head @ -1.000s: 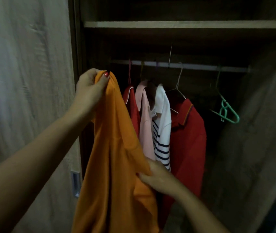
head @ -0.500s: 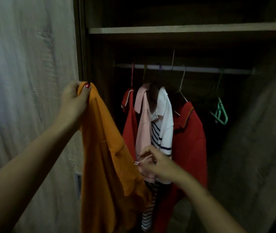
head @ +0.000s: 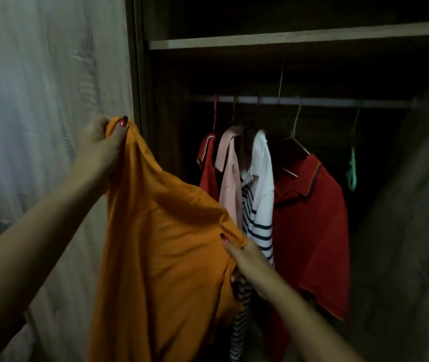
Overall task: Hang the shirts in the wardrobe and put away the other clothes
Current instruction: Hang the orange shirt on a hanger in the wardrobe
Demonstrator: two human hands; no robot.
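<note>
At the left stands the pale wardrobe door, and just in front of its edge the left hand is closed around a bunched top corner of the orange shirt, thumb pressed over the cloth. The shirt hangs from that grip in a slack drape, near the camera and outside the wardrobe opening, not yet on any hanger. Lower and to the right, the right hand pinches a fold of the same shirt at its far edge, fingers closed on the fabric. Behind it, on the rail, hang a red shirt, a pink shirt, a white striped shirt and a second, larger red polo. Further right an empty green hanger dangles alone, well apart from the orange shirt. The likely trouble is that reaching for that hanger means freeing one hand, and the loose cloth could then slide from a single pinch and drop. The right forearm also lies close to the striped shirt, so a sweep rightward could drag it off its hanger. The dim interior makes the hanger's hook hard to judge.
</note>
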